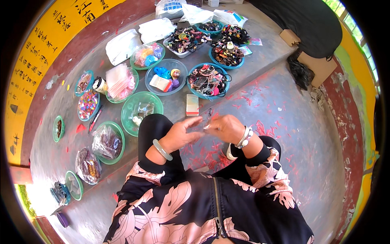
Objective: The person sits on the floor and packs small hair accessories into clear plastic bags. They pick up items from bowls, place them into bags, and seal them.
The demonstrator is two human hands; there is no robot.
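Observation:
In front of my knees, my left hand (183,134) is held with thumb and fingers apart and nothing visible in it. Close beside it, my right hand (228,127) is closed in a pinch; a small pale bit shows at its fingertips, too small to name. Just beyond the hands lies a small stack of white cards (192,104) with a red-orange edge. Behind that stands a blue bowl of dark and pink hair ties (209,81). A green bowl (126,118) with clear plastic and a small white item sits by my left knee.
Several more bowls spread left and back, including one of colourful small pieces (88,105) and one with pink-white bags (121,83). White sacks (123,45) lie behind. Red scraps (264,129) litter the lower floor; a black plastic bag (300,72) lies at right.

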